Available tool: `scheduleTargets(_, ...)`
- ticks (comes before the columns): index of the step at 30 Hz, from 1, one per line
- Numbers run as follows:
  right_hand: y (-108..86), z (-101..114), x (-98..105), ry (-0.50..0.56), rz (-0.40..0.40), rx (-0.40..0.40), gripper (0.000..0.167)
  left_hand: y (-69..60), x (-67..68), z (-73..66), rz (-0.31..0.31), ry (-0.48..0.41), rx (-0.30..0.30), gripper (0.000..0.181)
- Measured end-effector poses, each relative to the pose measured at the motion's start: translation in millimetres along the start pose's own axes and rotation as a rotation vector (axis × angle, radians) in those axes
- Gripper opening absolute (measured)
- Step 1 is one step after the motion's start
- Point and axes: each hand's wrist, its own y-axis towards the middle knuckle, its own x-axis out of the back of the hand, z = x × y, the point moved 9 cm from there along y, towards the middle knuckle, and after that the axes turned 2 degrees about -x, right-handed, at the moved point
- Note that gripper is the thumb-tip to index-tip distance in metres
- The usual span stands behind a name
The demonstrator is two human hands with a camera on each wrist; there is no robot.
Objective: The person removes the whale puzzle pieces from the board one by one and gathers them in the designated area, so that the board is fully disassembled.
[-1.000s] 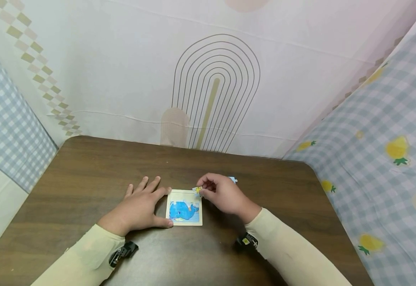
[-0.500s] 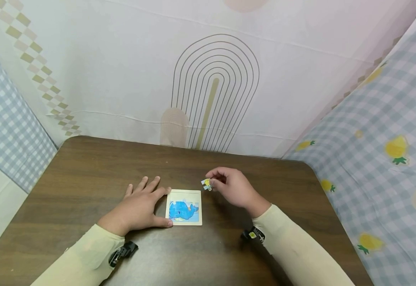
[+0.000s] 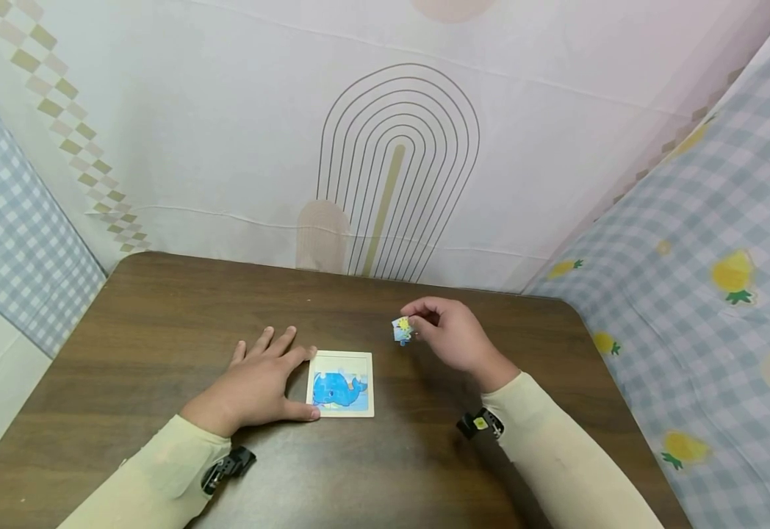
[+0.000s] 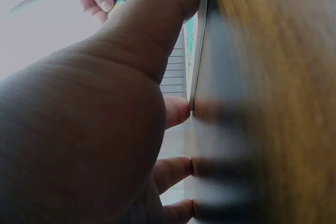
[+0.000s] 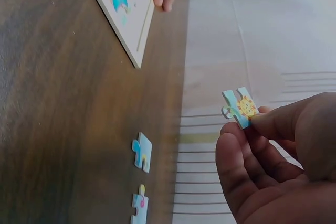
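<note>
A square puzzle board (image 3: 369, 389) with a pale rim lies on the table, a blue whale picture filling its lower part. My left hand (image 3: 256, 383) lies spread beside it, with the thumb and index finger touching its left corners. To the board's upper right, my right hand (image 3: 458, 334) pinches a puzzle piece (image 5: 245, 107) with a yellow sun on it between thumb and fingers, above the table. In the right wrist view, a blue-and-white puzzle piece (image 5: 143, 153) and another puzzle piece (image 5: 139, 207) with pink and yellow marks lie on the table.
The brown wooden table (image 3: 332, 470) has rounded far corners. A pale patterned cloth (image 3: 246, 147) hangs behind it, and a checked cloth with pineapples (image 3: 689, 308) hangs along the right side.
My right hand has moved up and to the right, away from the board's top right corner, carrying the sun puzzle piece and turning it. My left hand and the board have stayed put.
</note>
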Motion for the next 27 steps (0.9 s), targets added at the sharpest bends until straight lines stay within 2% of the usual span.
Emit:
scheduleTargets(11, 7.0, -23.4, 24.1, -0.020, -0.045, -0.051, 0.021, -0.1, 0.1, -0.3, -0.002, 0.003, 0.002, 0.110)
scheduleTargets(18, 14.5, -55.1, 39.6, -0.001, -0.082, -0.123, 0.025, -0.7, 1.1, -1.3, -0.005, -0.001, 0.001, 0.109)
scheduleTargets(27, 17.9, -92.3, 54.2, 0.048, -0.115, -0.191, 0.020, -0.9, 1.4, -1.2, -0.001, -0.004, 0.007, 0.110)
